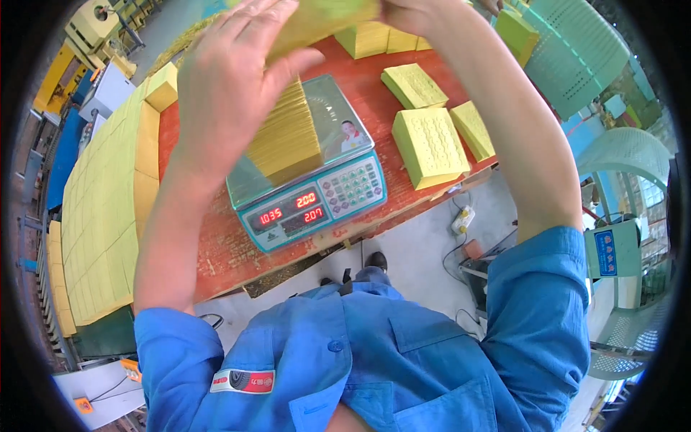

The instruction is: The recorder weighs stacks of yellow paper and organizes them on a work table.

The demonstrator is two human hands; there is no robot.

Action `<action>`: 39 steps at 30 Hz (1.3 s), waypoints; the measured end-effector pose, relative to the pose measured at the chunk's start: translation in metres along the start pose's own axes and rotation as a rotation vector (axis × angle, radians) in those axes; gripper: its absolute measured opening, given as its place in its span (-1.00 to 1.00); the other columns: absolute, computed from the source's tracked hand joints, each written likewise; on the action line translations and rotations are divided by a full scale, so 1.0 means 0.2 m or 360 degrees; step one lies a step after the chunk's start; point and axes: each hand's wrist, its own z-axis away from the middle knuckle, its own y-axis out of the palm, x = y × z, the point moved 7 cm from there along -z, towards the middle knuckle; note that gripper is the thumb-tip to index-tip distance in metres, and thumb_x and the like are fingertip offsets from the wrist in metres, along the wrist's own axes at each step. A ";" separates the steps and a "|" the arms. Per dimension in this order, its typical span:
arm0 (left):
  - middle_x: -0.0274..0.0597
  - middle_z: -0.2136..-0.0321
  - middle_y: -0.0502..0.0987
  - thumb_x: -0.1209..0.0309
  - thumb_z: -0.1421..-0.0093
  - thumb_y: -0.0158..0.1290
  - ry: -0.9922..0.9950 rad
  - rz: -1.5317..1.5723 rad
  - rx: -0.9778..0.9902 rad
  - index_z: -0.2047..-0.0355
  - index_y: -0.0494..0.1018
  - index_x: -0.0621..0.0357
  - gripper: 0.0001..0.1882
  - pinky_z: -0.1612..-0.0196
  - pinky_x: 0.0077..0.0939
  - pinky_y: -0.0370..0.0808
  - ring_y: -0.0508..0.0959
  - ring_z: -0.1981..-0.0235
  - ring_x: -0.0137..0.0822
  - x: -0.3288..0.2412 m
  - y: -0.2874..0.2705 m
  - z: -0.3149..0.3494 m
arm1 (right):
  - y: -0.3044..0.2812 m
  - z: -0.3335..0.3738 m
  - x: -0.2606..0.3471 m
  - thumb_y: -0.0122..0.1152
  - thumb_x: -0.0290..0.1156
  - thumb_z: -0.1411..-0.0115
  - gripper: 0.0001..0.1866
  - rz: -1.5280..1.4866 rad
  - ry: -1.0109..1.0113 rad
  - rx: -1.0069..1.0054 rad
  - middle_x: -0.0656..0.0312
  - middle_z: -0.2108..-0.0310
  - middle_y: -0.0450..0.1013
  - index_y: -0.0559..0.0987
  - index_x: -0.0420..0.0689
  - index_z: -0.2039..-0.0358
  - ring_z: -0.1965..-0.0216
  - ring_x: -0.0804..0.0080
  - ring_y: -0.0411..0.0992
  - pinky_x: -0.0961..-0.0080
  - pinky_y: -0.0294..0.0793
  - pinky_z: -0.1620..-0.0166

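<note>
My left hand (229, 90) is raised over the left side of the scale, its fingers stretched out and the thumb apart. Its fingertips come close to a yellow paper piece (327, 23) at the top edge; whether they touch cannot be told. My right hand (416, 14) grips the right end of that paper, with its fingers partly cut off by the frame. Below, a tall stack of yellow paper (294, 137) stands on the glass pan of a teal digital scale (313, 205). The scale's red display is lit. My left hand covers part of the stack.
A worn red table (230, 252) carries the scale. To its right lie several yellow paper bundles (432, 147), with more blocks (367, 39) at the back. A big yellow paper pile (101, 216) lines the left. Green chairs (576, 50) and a power strip (463, 219) are on the right.
</note>
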 end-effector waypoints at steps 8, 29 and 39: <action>0.16 -0.13 0.40 0.35 -0.21 0.17 -0.0829 0.1311 0.0783 -0.15 0.34 0.35 -0.45 0.02 -0.29 0.54 0.55 0.00 -0.06 -0.57 0.51 0.50 | -0.91 0.81 -0.11 0.03 -0.50 -0.25 -0.57 -0.0014 0.0044 -0.0787 0.07 -0.03 0.45 0.38 -0.33 -0.12 -0.01 0.29 0.48 0.37 0.48 -0.10; -0.04 0.15 0.48 0.62 -0.21 -0.10 -0.2617 0.1873 0.1225 -0.29 0.13 0.26 -0.40 0.66 -0.69 0.44 0.50 0.63 -0.42 -1.00 1.34 0.74 | -1.59 0.89 -0.64 0.07 -0.59 -0.19 -0.60 -0.0696 0.0066 -0.1017 0.04 0.09 0.50 0.43 -0.38 -0.05 0.09 0.30 0.52 0.35 0.52 0.00; -0.04 0.10 0.46 0.62 -0.20 -0.12 -0.2650 0.1814 0.1265 -0.25 0.14 0.31 -0.44 0.64 -0.70 0.47 0.50 0.61 -0.44 -1.02 1.34 0.73 | -1.64 0.86 -0.77 0.06 -0.57 -0.19 -0.62 -0.0963 0.0049 -0.1038 0.05 0.07 0.47 0.43 -0.34 -0.04 0.06 0.28 0.49 0.32 0.50 -0.02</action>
